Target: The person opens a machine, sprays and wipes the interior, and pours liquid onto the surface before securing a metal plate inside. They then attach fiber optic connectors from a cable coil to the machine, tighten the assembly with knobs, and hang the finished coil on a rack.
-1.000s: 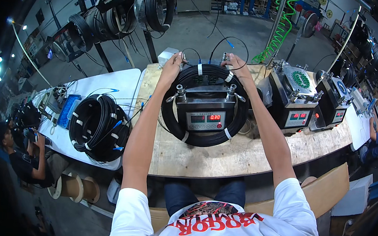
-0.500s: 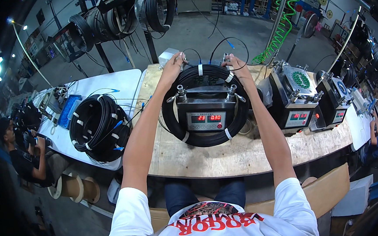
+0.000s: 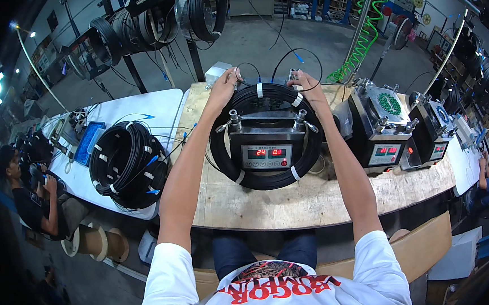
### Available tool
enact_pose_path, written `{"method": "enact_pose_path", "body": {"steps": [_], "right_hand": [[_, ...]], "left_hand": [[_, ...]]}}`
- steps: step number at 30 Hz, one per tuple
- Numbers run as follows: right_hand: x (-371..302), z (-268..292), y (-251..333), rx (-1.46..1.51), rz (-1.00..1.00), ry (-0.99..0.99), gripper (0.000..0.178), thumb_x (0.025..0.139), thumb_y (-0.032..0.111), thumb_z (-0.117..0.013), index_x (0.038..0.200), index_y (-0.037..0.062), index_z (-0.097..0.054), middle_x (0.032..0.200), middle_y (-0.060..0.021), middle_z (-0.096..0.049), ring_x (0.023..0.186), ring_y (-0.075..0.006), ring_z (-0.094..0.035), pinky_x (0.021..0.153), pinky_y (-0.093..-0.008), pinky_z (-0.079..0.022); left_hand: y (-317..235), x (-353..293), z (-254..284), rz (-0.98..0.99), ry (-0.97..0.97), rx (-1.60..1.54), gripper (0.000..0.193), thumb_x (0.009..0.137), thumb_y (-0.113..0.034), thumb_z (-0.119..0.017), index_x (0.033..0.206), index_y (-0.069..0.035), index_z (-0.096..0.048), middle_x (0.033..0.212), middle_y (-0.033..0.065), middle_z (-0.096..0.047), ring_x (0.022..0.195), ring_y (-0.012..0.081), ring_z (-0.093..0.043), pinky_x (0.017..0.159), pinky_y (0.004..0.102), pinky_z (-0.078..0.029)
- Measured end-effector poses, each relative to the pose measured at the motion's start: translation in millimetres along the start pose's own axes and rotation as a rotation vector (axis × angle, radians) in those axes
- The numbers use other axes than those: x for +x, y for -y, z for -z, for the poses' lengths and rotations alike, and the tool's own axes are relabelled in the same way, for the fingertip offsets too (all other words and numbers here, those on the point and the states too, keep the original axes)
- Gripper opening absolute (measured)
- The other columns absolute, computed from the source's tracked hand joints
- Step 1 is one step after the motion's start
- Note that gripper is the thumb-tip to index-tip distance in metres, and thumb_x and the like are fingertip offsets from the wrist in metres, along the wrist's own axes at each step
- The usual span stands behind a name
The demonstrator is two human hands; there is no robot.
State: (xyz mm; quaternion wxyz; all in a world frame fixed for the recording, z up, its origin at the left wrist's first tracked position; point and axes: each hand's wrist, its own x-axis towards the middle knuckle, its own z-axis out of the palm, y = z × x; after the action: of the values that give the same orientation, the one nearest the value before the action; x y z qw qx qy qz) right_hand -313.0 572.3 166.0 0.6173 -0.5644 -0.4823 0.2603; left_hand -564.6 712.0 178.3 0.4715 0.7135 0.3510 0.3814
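Note:
In front of me is a bench machine (image 3: 242, 138) with a red digital display, buttons and sprung metal posts at its corners. A coil of black cable (image 3: 265, 183), tied with white bands, rests around it. Thin cable ends with blue connectors loop up at the back. Both arms reach past the coil. At the far left corner, my left hand (image 3: 224, 87) has its fingers closed at a metal knob, mostly hidden. My right hand (image 3: 308, 88) pinches the far right knob (image 3: 292, 74), whose top shows beside the fingertips.
Similar machines (image 3: 377, 125) stand to the right on the plywood bench (image 3: 240, 209). On the white table (image 3: 160, 104) at left lie more black cable coils (image 3: 122, 161) and a blue tray (image 3: 89, 141). A green coiled hose (image 3: 359, 41) hangs behind. Other people sit at both sides.
The red digits on the machine's display have changed. My hands stay at the far corner knobs with almost no movement. The person at left has shifted their hands slightly.

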Motion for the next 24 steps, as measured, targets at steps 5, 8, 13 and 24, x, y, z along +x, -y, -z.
{"method": "enact_pose_path", "body": {"steps": [5, 8, 13, 24], "right_hand": [[1, 1, 1, -0.028, -0.001, -0.009, 0.056, 0.102, 0.048, -0.046, 0.119, -0.0021, -0.063, 0.091, -0.0089, -0.073, 0.08, -0.0136, -0.059, 0.076, -0.0276, -0.045], [-1, 2, 1, 0.004, 0.006, -0.015, 0.054, 0.102, 0.046, -0.047, 0.12, -0.0017, -0.063, 0.091, -0.009, -0.073, 0.078, -0.0126, -0.059, 0.075, -0.0265, -0.045], [0, 9, -6, 0.078, -0.027, -0.025, 0.037, 0.101, 0.027, -0.052, 0.126, 0.0006, -0.058, 0.098, -0.0133, -0.071, 0.082, -0.0143, -0.067, 0.069, -0.0263, -0.052], [49, 19, -9, -0.049, -0.362, -0.16, 0.056, 0.091, 0.054, -0.063, 0.1, -0.0012, -0.055, 0.072, -0.0097, -0.059, 0.052, -0.0134, -0.054, 0.041, -0.0266, -0.039]], "left_hand": [[-8, -4, -2, -0.002, -0.002, -0.001, 0.052, 0.104, -0.039, -0.048, 0.137, 0.0, -0.053, 0.113, 0.0116, -0.067, 0.111, 0.0216, -0.059, 0.1, 0.0316, -0.04], [0, 1, -1, -0.052, -0.035, 0.076, 0.052, 0.104, -0.041, -0.048, 0.136, 0.0, -0.054, 0.113, 0.015, -0.068, 0.109, 0.0252, -0.061, 0.099, 0.0329, -0.042], [-8, -4, -5, -0.083, -0.081, 0.188, 0.052, 0.104, -0.043, -0.047, 0.132, 0.0, -0.056, 0.11, 0.0201, -0.069, 0.105, 0.032, -0.064, 0.094, 0.0364, -0.045], [-45, -29, -7, -0.12, -0.146, 0.326, 0.048, 0.106, -0.038, -0.043, 0.107, 0.006, -0.063, 0.079, 0.021, -0.066, 0.072, 0.0338, -0.06, 0.073, 0.0404, -0.046]]}}
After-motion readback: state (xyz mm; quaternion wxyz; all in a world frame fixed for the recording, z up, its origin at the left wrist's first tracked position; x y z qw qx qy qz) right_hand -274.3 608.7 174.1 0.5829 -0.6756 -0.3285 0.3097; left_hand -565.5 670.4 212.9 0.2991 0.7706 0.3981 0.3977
